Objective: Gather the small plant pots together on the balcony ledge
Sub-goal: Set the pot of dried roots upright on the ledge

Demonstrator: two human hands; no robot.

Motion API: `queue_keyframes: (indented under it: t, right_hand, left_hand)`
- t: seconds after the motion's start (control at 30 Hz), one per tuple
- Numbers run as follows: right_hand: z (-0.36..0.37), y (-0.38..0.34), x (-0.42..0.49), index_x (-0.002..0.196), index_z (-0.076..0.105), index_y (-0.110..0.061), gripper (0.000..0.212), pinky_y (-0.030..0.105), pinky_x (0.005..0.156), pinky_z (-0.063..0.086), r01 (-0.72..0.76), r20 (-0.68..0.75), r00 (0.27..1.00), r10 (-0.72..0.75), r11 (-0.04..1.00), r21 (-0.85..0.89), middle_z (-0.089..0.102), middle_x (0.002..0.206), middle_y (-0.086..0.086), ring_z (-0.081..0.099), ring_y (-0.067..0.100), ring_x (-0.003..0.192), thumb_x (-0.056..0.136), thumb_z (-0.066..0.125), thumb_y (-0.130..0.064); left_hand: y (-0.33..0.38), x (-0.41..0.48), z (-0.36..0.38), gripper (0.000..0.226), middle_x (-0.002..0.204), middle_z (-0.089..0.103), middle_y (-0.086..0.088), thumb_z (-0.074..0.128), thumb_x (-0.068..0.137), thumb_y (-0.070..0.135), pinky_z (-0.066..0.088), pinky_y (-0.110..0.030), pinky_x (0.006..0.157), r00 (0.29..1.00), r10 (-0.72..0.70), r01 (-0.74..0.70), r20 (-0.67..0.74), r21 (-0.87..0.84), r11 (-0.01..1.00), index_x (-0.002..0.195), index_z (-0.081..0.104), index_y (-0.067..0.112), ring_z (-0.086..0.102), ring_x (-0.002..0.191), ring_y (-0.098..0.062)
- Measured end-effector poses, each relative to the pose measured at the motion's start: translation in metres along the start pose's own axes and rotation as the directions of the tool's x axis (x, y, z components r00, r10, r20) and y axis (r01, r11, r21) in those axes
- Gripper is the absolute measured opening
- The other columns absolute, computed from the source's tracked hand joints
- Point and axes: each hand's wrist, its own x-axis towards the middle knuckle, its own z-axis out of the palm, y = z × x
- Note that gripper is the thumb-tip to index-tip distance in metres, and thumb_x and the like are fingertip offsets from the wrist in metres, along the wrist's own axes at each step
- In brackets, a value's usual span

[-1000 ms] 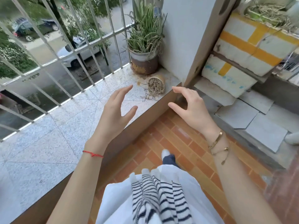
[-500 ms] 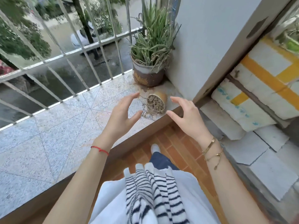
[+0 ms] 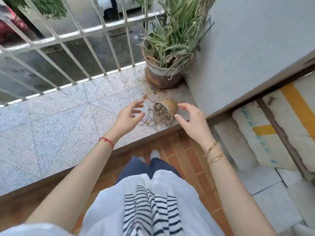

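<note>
Our left hand (image 3: 127, 116) and right hand (image 3: 192, 121), both spread and holding nothing, flank a small tan pot (image 3: 167, 108) tipped on its side on the granite ledge (image 3: 59, 116), dry roots spilling, near the large aloe pot (image 3: 162, 75).

A small pot (image 3: 167, 109) lies on its side near the front edge of the ledge (image 3: 71, 116), at its right end, mouth toward the left. Behind it, in the far right corner against the wall (image 3: 247, 48), a larger planted pot (image 3: 162, 75) stands upright. The railing (image 3: 85, 38) runs along the ledge's far edge. The left hand (image 3: 128, 116) is just left of the small pot, the right hand (image 3: 193, 120) just right of it; neither touches it.
</note>
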Motion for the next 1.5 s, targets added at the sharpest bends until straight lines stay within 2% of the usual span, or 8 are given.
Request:
queue_keyframes:
  t: [0.1,0.23,0.4,0.73,0.93,1.13,1.3,1.5]
  right_hand:
    - [0.011,0.015,0.027,0.119,0.059,-0.021,0.033,0.035,0.099,0.045,-0.033,-0.001,0.999,0.033,0.999,0.009,0.064,0.117,-0.004,0.056,0.018,0.114,0.089,0.056,-0.034]
    - [0.026,0.031,0.056,0.112,0.062,-0.019,0.026,0.034,0.097,0.047,-0.077,0.012,0.997,0.077,0.997,0.005,0.067,0.111,-0.002,0.059,0.017,0.108,0.088,0.057,-0.029]
    - [0.046,0.057,0.089,0.111,0.064,-0.016,0.026,0.033,0.097,0.047,-0.179,0.071,0.981,0.18,0.984,-0.017,0.068,0.111,0.0,0.061,0.017,0.106,0.088,0.058,-0.027]
    - [0.142,0.137,0.155,0.108,0.062,-0.016,0.023,0.04,0.088,0.052,-0.224,0.069,0.971,0.229,0.972,-0.078,0.066,0.097,0.001,0.062,0.018,0.093,0.087,0.059,-0.026]
    - [0.21,0.184,0.185,0.116,0.055,-0.018,0.031,0.036,0.079,0.052,-0.22,0.04,0.973,0.226,0.967,-0.128,0.058,0.098,0.003,0.059,0.017,0.085,0.087,0.06,-0.03]
    - [0.242,0.217,0.193,0.099,0.056,-0.02,0.02,0.032,0.074,0.049,-0.199,-0.077,0.979,0.191,0.974,-0.108,0.055,0.091,0.002,0.054,0.015,0.076,0.082,0.065,-0.025]
    - [0.248,0.226,0.194,0.091,0.053,-0.021,0.015,0.035,0.067,0.049,-0.169,-0.148,0.978,0.148,0.974,-0.147,0.055,0.086,0.0,0.054,0.016,0.075,0.082,0.063,-0.027]
    - [0.248,0.227,0.194,0.095,0.052,-0.021,0.019,0.03,0.058,0.047,-0.15,-0.168,0.98,0.106,0.949,-0.278,0.054,0.086,-0.003,0.055,0.016,0.07,0.083,0.058,-0.034]
  left_hand:
    - [-0.015,0.033,0.004,0.042,0.127,0.064,-0.002,0.057,0.096,0.017,0.043,-0.001,0.074,0.996,-0.083,0.083,0.024,0.029,0.996,0.137,0.052,0.015,0.063,0.106,-0.016]
    - [-0.037,0.069,0.008,0.042,0.125,0.065,-0.007,0.054,0.095,0.012,0.048,-0.024,0.085,0.982,-0.16,0.153,0.096,0.076,0.985,0.138,0.051,0.012,0.064,0.107,-0.02]
    - [-0.071,0.113,0.026,0.039,0.122,0.066,-0.012,0.052,0.096,0.016,0.05,-0.035,0.091,0.949,-0.29,0.288,0.124,0.033,0.957,0.135,0.053,0.012,0.064,0.109,-0.027]
    - [-0.174,0.217,0.101,0.04,0.121,0.065,-0.014,0.047,0.096,0.017,0.052,-0.036,0.086,0.906,-0.399,0.393,0.14,0.074,0.917,0.136,0.051,0.012,0.066,0.104,-0.031]
    - [-0.228,0.266,0.135,0.048,0.134,0.059,-0.011,0.047,0.096,0.015,0.05,-0.037,0.095,0.922,-0.375,0.372,0.098,0.048,0.927,0.144,0.043,0.01,0.059,0.116,-0.03]
    - [-0.258,0.292,0.168,0.048,0.139,0.054,-0.008,0.047,0.099,0.017,0.049,-0.034,0.095,0.929,-0.351,0.359,0.116,-0.052,0.932,0.146,0.04,0.015,0.056,0.121,-0.025]
    - [-0.264,0.305,0.185,0.038,0.13,0.064,-0.005,0.047,0.098,0.015,0.044,-0.024,0.075,0.926,-0.356,0.365,0.128,-0.052,0.93,0.136,0.052,0.014,0.062,0.109,-0.024]
    - [-0.264,0.318,0.188,0.036,0.127,0.062,-0.009,0.045,0.098,0.018,0.042,-0.023,0.072,0.916,-0.357,0.349,0.182,0.073,0.934,0.133,0.052,0.01,0.055,0.091,-0.018]
